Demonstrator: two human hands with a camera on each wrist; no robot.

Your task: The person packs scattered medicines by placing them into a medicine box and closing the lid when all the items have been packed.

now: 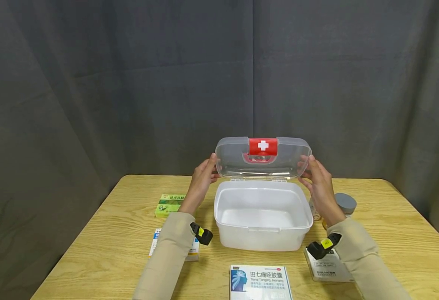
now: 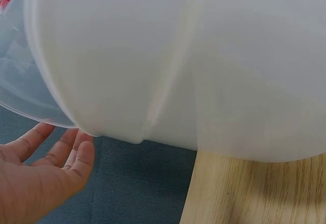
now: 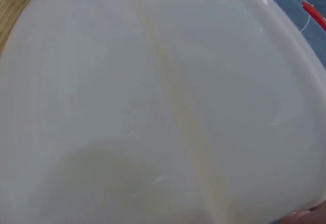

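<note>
"First-aid box (image 1: 263, 239) in the head view: where?"

"Mid-table, standing flat on the wood of the table (image 1: 92, 254), with the clear lid (image 1: 263, 168) raised upright behind the white tub (image 1: 238, 238), and a red badge (image 1: 263, 146) facing forward."

"And the hands?"

"Well apart. Pinching the lid's left edge with the left hand (image 1: 202, 181), its right edge with the right hand (image 1: 320, 185)."

"How to handle it?"

"Gently. Probably light, judging by the thin plastic; likely stiff in the tub, perhaps springier and smoother in the lid, and easiest to crack near the hinges (image 1: 279, 180). Best to grip the lid by both sides, the tub under its rim."

"Round about?"

"To the left, a green carton (image 1: 168, 204) and a blue-and-white carton (image 1: 193, 253), partly hidden by the left sleeve (image 1: 170, 254). In front, a capsule carton (image 1: 260, 281). To the right, a grey-lidded jar (image 1: 345, 203) and a white carton (image 1: 328, 271). Mind the jar beside the right wrist, and the capsule carton in any forward slide."

"Left wrist view?"

"Mostly tub wall, with left fingertips by the lid's rim."

"Right wrist view?"

"Tub wall again, with just a sliver of fingers in the lower corner; cannot tell the grip from there."
</note>
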